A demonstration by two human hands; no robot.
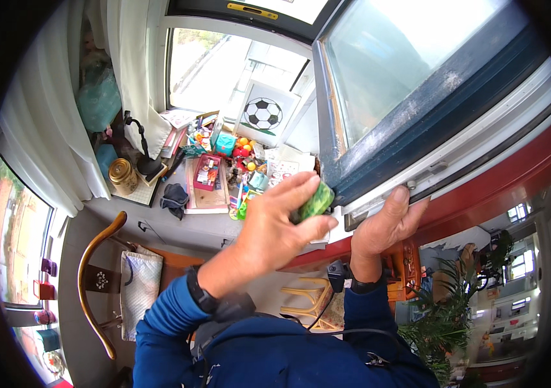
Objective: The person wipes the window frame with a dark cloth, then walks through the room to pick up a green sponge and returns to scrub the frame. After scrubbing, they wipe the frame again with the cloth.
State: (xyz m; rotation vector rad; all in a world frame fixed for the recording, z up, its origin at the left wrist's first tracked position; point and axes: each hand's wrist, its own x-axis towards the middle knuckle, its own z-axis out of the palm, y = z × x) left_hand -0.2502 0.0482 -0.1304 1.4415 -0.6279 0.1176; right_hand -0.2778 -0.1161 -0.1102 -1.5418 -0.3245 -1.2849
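Observation:
My left hand [272, 226] is closed around a green sponge [316, 202], with the thumb and fingers on either side of it. The sponge is at the lower corner of a dark blue window sash [379, 161] that stands tilted open. Along the sash runs a white window frame [456, 155] with a metal fitting. My right hand [382, 226] rests against the lower edge of this frame, its thumb and fingers apart; some of its fingers are hidden. On the right wrist sits a small black device [338, 275], and a dark band [201, 291] circles the left wrist.
Toys and small items surround a pink box [207, 172] on the cluttered desk. A soccer ball picture [262, 113] leans behind them. A gold jar [122, 173] stands at left. A wooden chair [102, 284] is lower left, a yellow stool [308, 294] below, a leafy plant [447, 304] lower right.

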